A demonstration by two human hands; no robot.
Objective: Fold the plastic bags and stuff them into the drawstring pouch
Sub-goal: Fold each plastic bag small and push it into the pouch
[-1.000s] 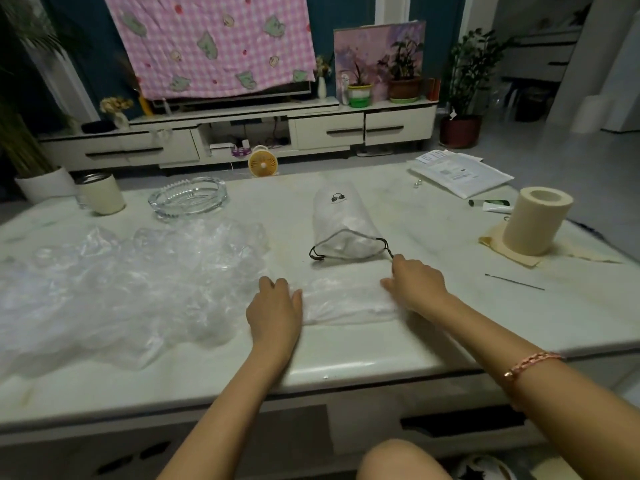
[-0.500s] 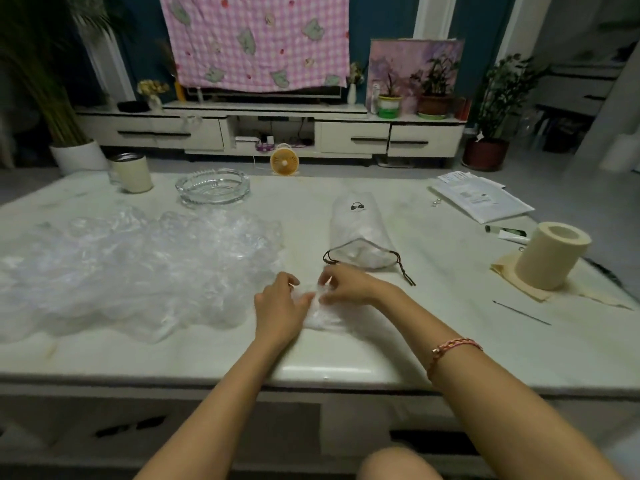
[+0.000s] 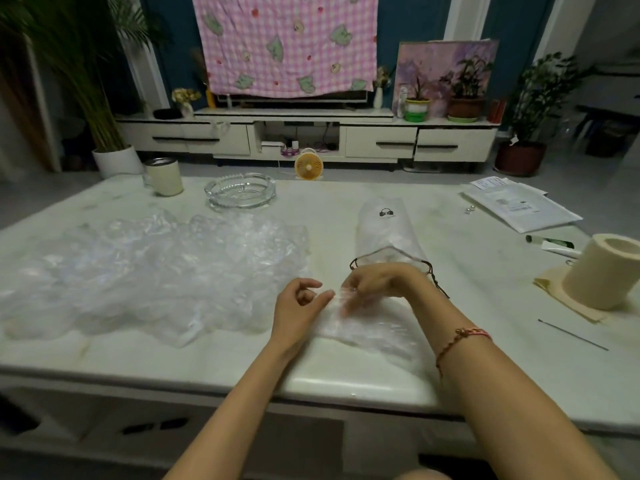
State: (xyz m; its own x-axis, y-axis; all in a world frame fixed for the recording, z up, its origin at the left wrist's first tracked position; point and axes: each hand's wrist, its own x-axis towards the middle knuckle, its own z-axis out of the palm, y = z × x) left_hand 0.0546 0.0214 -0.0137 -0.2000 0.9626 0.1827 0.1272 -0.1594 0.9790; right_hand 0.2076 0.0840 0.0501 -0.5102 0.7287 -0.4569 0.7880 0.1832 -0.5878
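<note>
Plastic bag [image 3: 367, 327], 1 of many, lies flat on the desk [image 3: 346, 379] right in front of me. It is a clear strip running from between my 2 grips off to my right, just short of the drawstring pouch [image 3: 388, 233]. Right grip [image 3: 381, 284] is over the strip's left end, fingers curled and pinching the film near its far corner. Left grip [image 3: 299, 306] sits against that same end, fingers loosely curled, a fingertip touching the plastic. Whether it actually pinches anything I cannot tell, because the film is too clear and the shot blurs there.

My read: I'm mid-fold, shortening this strip into a packet. To do it well, squeeze the air out first, since this film looks slippery and springy and will likely puff open. Left grip should pin the end flat while right grip carries the fold over, corners matched. Then run a flat palm along the crease.

The packet wants to end up narrower than the pouch mouth, which gapes toward me with the dark cord [image 3: 434, 277] trailing by my right wrist. I must not snag that cord or drag the pouch. The pouch looks partly stuffed, so a tight, small fold matters. The heap of loose bags [image 3: 149, 271] lies just beside my left grip, and I should not sweep into it.
</note>
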